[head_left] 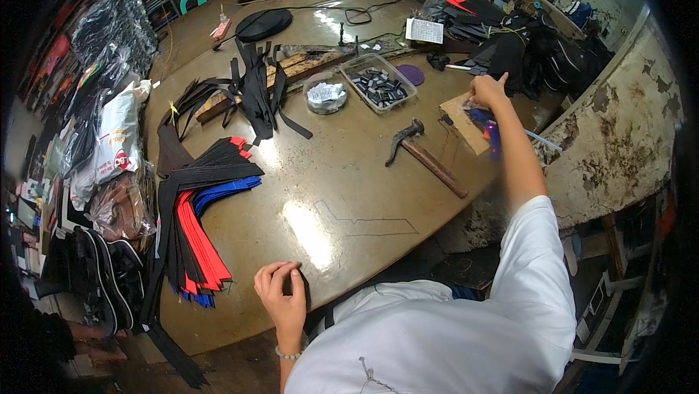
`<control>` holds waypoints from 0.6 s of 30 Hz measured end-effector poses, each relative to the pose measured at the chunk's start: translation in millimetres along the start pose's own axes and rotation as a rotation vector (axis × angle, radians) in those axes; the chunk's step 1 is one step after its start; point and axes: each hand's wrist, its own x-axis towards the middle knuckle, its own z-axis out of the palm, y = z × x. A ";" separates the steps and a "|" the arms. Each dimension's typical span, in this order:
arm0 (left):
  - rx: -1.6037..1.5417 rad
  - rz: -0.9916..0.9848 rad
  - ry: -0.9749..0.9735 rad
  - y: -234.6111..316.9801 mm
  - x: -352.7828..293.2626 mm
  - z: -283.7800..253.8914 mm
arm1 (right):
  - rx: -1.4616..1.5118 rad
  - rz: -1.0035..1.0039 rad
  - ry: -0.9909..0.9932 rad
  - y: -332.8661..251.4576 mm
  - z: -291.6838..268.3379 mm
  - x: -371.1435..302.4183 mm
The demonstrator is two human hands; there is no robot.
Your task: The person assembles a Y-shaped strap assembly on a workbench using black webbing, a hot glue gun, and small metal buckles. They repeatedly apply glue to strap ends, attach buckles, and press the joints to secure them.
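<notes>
My right arm stretches to the far right of the table, where my right hand (488, 91) hovers beside a pile of black cut pieces (502, 57). One finger sticks out and the others curl in; whatever they may hold is hidden. Below that wrist lies a brown board (464, 126) with a blue-purple item (489, 132) on it. At the table's near edge, my left hand (279, 298) has its fingers curled toward the thumb, with a dark patch beside them; I cannot make out anything held. A hammer (435, 166) with a wooden handle lies between my hands.
Stacked black, red and blue strips (204, 230) cover the left side. Farther back are black straps (255, 92), a clear tub (378, 84) of small black parts, a round container (325, 97) and a black coil (263, 25). Plastic-wrapped bundles (116, 132) line the left edge.
</notes>
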 end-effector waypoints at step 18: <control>0.017 0.094 0.086 -7.4 -0.3 0.2 | -0.144 -0.010 -0.041 -0.3 1.7 20.2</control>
